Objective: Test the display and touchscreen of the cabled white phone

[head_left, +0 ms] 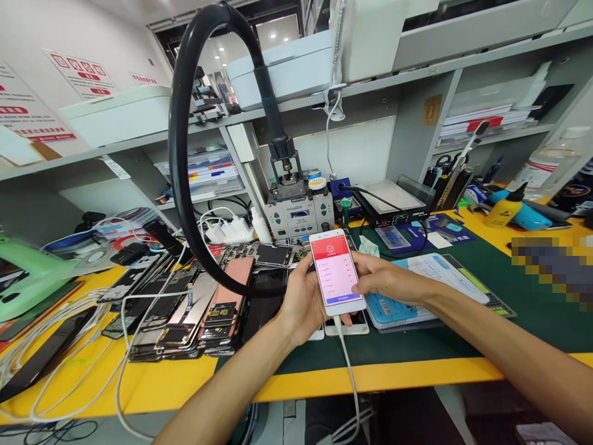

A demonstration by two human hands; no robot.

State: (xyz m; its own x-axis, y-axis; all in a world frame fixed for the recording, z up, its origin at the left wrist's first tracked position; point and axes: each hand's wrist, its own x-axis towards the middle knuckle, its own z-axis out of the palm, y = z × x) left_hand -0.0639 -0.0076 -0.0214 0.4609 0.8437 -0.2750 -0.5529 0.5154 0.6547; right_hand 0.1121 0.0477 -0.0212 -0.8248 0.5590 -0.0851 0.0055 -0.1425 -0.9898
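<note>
A white smartphone (334,271) with a lit screen, red at the top, is held upright over the green mat (532,303). My left hand (301,303) wraps round its left edge and back. My right hand (384,278) steadies the right edge, its thumb resting on the screen. A white cable (348,364) hangs from the phone's bottom and drops over the bench edge. Another white phone (347,326) lies flat underneath.
Several stripped phones and screens (204,303) are heaped at the left on the yellow bench (185,383), among white cables (55,346). A black hose (180,123) arches up from a rework station (299,213). A hotplate (393,201), bottles (507,207) and shelves stand behind.
</note>
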